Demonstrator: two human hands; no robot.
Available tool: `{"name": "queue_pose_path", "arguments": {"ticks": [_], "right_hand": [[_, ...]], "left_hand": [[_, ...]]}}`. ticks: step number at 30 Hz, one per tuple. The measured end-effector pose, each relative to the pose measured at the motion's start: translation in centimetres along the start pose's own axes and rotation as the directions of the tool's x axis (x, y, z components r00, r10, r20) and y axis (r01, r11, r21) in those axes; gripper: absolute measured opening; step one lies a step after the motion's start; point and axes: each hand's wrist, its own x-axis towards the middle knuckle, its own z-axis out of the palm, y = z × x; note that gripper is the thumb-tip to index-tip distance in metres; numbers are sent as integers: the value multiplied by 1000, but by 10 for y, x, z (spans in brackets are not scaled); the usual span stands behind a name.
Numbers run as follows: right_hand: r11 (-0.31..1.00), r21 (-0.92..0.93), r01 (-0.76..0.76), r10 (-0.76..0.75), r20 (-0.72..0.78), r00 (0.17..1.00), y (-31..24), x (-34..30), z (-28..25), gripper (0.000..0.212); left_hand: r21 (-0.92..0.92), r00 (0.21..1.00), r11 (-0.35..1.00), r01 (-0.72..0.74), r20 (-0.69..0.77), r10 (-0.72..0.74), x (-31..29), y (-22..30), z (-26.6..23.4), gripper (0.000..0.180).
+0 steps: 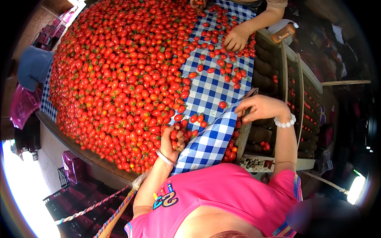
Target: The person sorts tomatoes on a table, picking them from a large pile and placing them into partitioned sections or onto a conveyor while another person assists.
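A big heap of red cherry tomatoes [123, 75] covers most of a blue-and-white checked cloth [214, 93]. At the near edge of the heap, my left hand [171, 141] is palm up with its fingers curled around cherry tomatoes. My right hand [260, 108] is over the right edge of the cloth, beside the rollers. Its fingers are bent with a gap at the thumb, and nothing shows between them. A few loose tomatoes [196, 118] lie on the cloth between my hands. More are in the gap under the cloth's near right edge.
Across the cloth, another person's hand [236, 39] reaches among scattered tomatoes. A frame with dark rollers [265, 81] and wooden dividers stands right, holding some tomatoes. A bottle [283, 33] lies beyond it. Braided ropes [93, 206] and dark crates [75, 198] are at lower left.
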Motion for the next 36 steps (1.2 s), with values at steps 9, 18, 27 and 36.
{"name": "queue_pose_path", "arguments": {"ticks": [9,18,27,36], "right_hand": [[549,-629,551,-679,49,733,-11,143,113,44],[478,-831,286,-476,29,879,17,173,57,37],[766,-599,-233,-285,-642,712,76,126,-46,23],[875,-480,-59,-218,-500,838,30,162,-10,31]], "left_hand": [[42,999,999,20,-46,-18,7,0,12,19],[34,999,999,-36,-20,37,4,-3,10,21],[16,999,1000,26,25,-26,7,-2,-1,20],[170,995,984,-57,89,42,2,0,5,27]]}}
